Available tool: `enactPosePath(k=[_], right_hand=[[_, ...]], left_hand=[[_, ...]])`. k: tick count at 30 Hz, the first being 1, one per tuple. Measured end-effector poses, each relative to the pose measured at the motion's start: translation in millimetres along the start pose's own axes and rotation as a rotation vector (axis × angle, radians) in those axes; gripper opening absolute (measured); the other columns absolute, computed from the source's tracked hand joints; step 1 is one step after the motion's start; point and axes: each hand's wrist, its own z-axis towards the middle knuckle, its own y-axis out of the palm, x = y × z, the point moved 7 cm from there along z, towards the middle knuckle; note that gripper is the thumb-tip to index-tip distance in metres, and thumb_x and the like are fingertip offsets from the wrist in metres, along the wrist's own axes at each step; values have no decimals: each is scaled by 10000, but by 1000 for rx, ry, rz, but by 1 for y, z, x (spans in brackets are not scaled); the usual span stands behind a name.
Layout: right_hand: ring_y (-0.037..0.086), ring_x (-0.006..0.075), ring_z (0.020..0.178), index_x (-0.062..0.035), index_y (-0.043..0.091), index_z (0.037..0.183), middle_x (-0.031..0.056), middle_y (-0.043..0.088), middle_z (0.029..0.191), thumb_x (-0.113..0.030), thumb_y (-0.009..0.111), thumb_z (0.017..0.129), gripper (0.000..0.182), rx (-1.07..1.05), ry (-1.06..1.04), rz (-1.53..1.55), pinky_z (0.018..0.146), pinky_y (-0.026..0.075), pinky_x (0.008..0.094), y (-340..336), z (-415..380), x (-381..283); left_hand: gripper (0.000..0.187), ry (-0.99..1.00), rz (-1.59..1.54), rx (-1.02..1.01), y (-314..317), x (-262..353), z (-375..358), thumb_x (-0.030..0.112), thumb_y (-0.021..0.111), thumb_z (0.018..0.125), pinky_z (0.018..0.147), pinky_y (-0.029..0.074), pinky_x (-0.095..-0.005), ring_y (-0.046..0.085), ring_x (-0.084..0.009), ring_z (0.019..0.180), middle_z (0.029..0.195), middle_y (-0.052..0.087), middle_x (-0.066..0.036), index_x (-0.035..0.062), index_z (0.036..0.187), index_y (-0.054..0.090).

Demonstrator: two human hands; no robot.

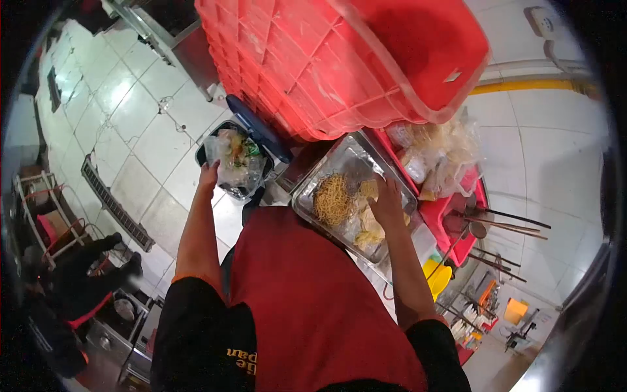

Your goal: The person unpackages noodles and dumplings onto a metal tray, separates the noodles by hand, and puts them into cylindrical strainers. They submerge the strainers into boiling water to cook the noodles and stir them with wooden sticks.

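Observation:
My left hand (209, 175) is at the near left edge of a dark bin (201, 155) lined with a clear bag holding scraps. Whether its fingers grip the bag (243, 176) is too small to tell. My right hand (386, 199) reaches over a metal tray (320, 171), its fingers spread beside pale yellow food pieces (369, 189). A round heap of brown noodles (332, 200) lies in the same tray, left of those pieces.
Large red crates (307, 59) tower beyond the tray. A blue lid (258, 127) stands beside the bin. Right of the tray are plastic bags (447, 153), a red container (450, 219), long-handled tools and a yellow bowl (437, 277). Another person (72, 281) is at far left.

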Motion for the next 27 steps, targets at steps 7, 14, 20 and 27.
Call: enactPosePath(k=[7, 14, 20, 27], right_hand=[[642, 308, 944, -29, 622, 1145, 152, 676, 1003, -196, 786, 737, 470, 22, 56, 231, 858, 504, 413, -11, -7, 29], [647, 211, 860, -17, 566, 1221, 114, 680, 996, -182, 774, 769, 525, 81, 183, 914, 790, 520, 351, -68, -30, -32], [636, 172, 844, -18, 572, 1218, 97, 652, 982, -186, 694, 866, 409, -51, 410, 998, 722, 519, 295, -20, -45, 34], [675, 200, 788, -56, 571, 1195, 79, 664, 957, -303, 642, 917, 379, -339, 628, 2211, 633, 560, 311, 4, -85, 49]], left_hand=[[283, 992, 144, -5, 83, 170, -195, 120, 668, 884, 836, 475, -321, 594, -200, 938, 1041, 623, -93, 27, 1135, 575], [474, 1077, 11, -791, 281, 208, -322, 171, 722, 852, 872, 516, -340, 617, -208, 1025, 1118, 628, -110, 20, 1261, 533], [298, 309, 87, -918, 337, 196, -296, 125, 664, 883, 741, 566, -321, 653, -184, 895, 945, 659, -65, 57, 1165, 597], [470, 214, 43, -992, 362, 189, -258, 57, 655, 881, 804, 546, -323, 608, -196, 1013, 1170, 586, -71, 88, 1315, 477]])
